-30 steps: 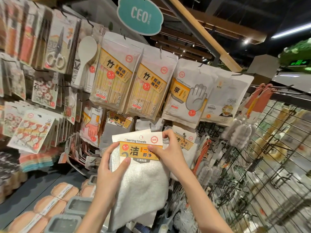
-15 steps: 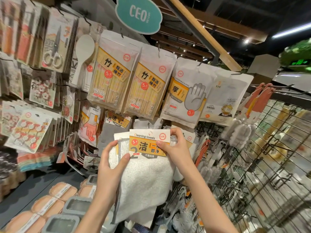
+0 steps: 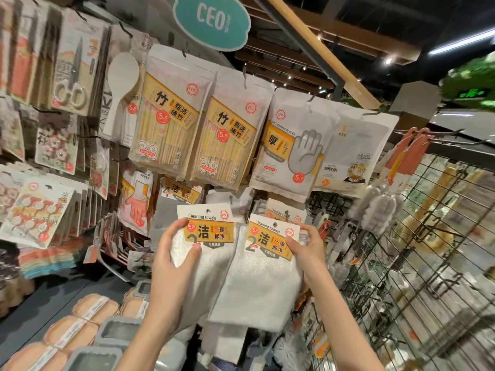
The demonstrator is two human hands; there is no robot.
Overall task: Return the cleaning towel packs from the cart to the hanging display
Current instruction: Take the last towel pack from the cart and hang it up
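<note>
Two bare forearms and hands, no sleeves in view

The left hand (image 3: pixel 171 266) and right hand (image 3: pixel 305 250) were uncovered, as were both forearms down to the lower edge of the view; no sleeve, glove, watch, ring or bracelet showed on either. The fingers (image 3: pixel 194 254) were slender, and the nails were short, with no polish that could be made out.

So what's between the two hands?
In the head view, two cleaning towel packs side by side: the left hand holds one pack, the right hand holds the other.
</note>
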